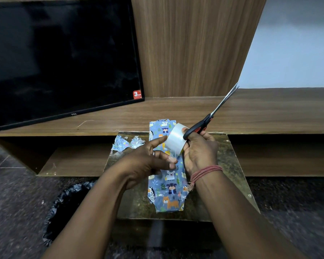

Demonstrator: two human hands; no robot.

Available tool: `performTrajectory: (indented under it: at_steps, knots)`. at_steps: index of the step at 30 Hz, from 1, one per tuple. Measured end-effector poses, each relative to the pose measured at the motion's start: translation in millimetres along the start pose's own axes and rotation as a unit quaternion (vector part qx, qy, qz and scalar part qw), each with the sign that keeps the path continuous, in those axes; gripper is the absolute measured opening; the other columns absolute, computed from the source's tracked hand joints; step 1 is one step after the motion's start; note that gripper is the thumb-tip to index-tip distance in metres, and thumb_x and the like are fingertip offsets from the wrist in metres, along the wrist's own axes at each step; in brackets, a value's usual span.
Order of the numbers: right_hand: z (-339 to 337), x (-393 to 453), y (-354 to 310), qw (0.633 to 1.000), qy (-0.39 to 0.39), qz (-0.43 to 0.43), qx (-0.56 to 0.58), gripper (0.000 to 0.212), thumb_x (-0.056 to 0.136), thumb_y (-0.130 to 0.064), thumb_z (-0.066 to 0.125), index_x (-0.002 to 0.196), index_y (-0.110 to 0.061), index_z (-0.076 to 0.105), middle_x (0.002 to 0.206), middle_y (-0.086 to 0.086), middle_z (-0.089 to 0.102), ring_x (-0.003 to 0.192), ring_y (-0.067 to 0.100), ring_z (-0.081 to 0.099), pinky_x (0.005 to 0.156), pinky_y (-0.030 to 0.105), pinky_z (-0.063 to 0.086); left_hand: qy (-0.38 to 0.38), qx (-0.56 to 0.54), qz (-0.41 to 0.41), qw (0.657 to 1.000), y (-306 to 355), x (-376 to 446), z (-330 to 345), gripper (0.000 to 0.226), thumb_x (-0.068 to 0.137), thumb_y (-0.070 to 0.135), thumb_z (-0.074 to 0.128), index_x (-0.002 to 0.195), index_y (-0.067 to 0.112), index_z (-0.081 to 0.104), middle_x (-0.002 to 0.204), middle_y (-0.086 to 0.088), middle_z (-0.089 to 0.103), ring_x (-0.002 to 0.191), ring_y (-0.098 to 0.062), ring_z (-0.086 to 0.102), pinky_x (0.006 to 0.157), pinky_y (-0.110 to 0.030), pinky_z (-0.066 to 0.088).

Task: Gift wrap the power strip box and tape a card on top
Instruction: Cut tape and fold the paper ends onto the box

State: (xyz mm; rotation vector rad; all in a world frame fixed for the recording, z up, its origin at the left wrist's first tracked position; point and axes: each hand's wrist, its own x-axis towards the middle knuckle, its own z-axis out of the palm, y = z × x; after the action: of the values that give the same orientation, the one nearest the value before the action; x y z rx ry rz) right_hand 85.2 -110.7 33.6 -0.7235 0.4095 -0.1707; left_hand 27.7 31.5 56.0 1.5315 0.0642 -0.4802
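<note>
The long box, covered in blue animal-print wrapping paper, lies lengthwise on a small dark table. Both hands hover over its middle. My right hand grips a roll of clear tape together with black-and-red scissors, whose blades point up and to the right. My left hand pinches the loose end of the tape, its index finger stretched toward the roll. No card is visible.
Crumpled scraps of wrapping paper lie at the table's far left corner. A black TV leans on the wooden shelf unit behind. A black bin bag sits on the floor at lower left.
</note>
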Motion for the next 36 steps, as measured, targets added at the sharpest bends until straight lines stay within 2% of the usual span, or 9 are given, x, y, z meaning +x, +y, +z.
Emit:
performTrajectory:
  at_steps: [2, 4, 8, 12, 19, 25, 31, 34, 36]
  knots:
    - [-0.2, -0.7, -2.4, 1.000, -0.013, 0.013, 0.001, 0.039, 0.080, 0.018, 0.067, 0.117, 0.009, 0.058, 0.090, 0.019, 0.066, 0.073, 0.025, 0.070, 0.063, 0.035, 0.060, -0.022, -0.032, -0.014, 0.999, 0.4, -1.4, -2.5, 0.072, 0.080, -0.012, 0.073, 0.137, 0.029, 0.055, 0.093, -0.006, 0.076, 0.078, -0.012, 0.071, 0.057, -0.022, 0.041]
    - [0.2, -0.7, -3.9, 1.000, -0.021, 0.021, -0.004, 0.037, 0.081, 0.019, 0.066, 0.115, 0.006, 0.059, 0.091, 0.020, 0.066, 0.075, 0.025, 0.071, 0.061, 0.032, 0.059, -0.033, -0.061, -0.025, 0.997, -1.0, -0.9, -5.0, 0.071, 0.079, -0.014, 0.071, 0.135, 0.027, 0.057, 0.094, -0.009, 0.075, 0.076, -0.012, 0.070, 0.054, -0.020, 0.042]
    - [-1.0, 1.8, -2.0, 0.998, -0.042, 0.036, -0.034, 0.028, 0.082, 0.018, 0.064, 0.104, 0.001, 0.060, 0.096, 0.022, 0.062, 0.090, 0.031, 0.064, 0.093, 0.051, 0.056, -0.040, -0.052, -0.027, 0.997, -2.8, 0.0, -7.8, 0.071, 0.079, -0.015, 0.072, 0.136, 0.024, 0.056, 0.098, -0.012, 0.075, 0.077, -0.013, 0.069, 0.055, -0.020, 0.044]
    - [-1.8, 5.8, -1.1, 0.998, -0.043, 0.036, -0.030, 0.021, 0.082, 0.018, 0.064, 0.093, 0.000, 0.061, 0.095, 0.020, 0.062, 0.092, 0.032, 0.063, 0.102, 0.057, 0.050, -0.035, -0.050, -0.021, 0.998, -2.3, 0.4, -8.8, 0.068, 0.081, -0.015, 0.070, 0.135, 0.024, 0.058, 0.099, -0.012, 0.075, 0.076, -0.012, 0.070, 0.056, -0.020, 0.043]
    - [-1.7, 2.8, -2.1, 0.999, -0.024, 0.028, -0.014, 0.028, 0.082, 0.018, 0.065, 0.104, 0.001, 0.062, 0.090, 0.018, 0.063, 0.085, 0.031, 0.065, 0.084, 0.049, 0.057, -0.027, -0.030, -0.007, 0.999, -0.6, 0.7, -4.6, 0.071, 0.081, -0.010, 0.074, 0.133, 0.035, 0.058, 0.104, -0.012, 0.077, 0.079, -0.010, 0.070, 0.059, -0.021, 0.040]
    - [-1.2, -2.5, -4.4, 0.998, -0.020, 0.035, -0.038, 0.030, 0.082, 0.015, 0.067, 0.110, 0.005, 0.062, 0.088, 0.018, 0.068, 0.075, 0.029, 0.068, 0.058, 0.037, 0.058, -0.055, -0.041, -0.009, 0.998, -4.4, 4.6, -5.8, 0.075, 0.076, -0.010, 0.077, 0.134, 0.034, 0.059, 0.128, -0.018, 0.069, 0.098, -0.022, 0.064, 0.052, -0.018, 0.042]
    - [-1.1, -0.4, -2.2, 0.998, -0.037, 0.039, -0.041, 0.020, 0.082, 0.016, 0.066, 0.095, 0.001, 0.064, 0.091, 0.020, 0.067, 0.087, 0.034, 0.067, 0.086, 0.056, 0.056, -0.067, -0.032, -0.006, 0.997, -5.6, 4.7, -9.7, 0.073, 0.073, -0.010, 0.081, 0.135, 0.023, 0.059, 0.127, -0.016, 0.070, 0.090, -0.013, 0.068, 0.067, -0.026, 0.042]
    - [-1.8, 0.2, 0.3, 0.997, -0.050, 0.047, -0.045, 0.019, 0.080, 0.015, 0.066, 0.091, 0.000, 0.064, 0.093, 0.023, 0.065, 0.092, 0.037, 0.066, 0.096, 0.068, 0.048, -0.061, -0.062, 0.002, 0.996, -6.7, 4.7, -10.0, 0.069, 0.066, -0.010, 0.081, 0.127, 0.015, 0.063, 0.132, -0.019, 0.066, 0.104, -0.021, 0.069, 0.095, -0.041, 0.040]
    - [-2.3, 0.8, -1.2, 0.997, -0.046, 0.055, -0.038, 0.022, 0.081, 0.016, 0.065, 0.099, 0.002, 0.063, 0.097, 0.024, 0.066, 0.098, 0.040, 0.067, 0.098, 0.068, 0.047, -0.067, -0.062, 0.007, 0.996, -7.9, 5.3, -11.4, 0.069, 0.067, -0.009, 0.079, 0.130, 0.013, 0.061, 0.133, -0.018, 0.065, 0.109, -0.025, 0.066, 0.097, -0.043, 0.038]
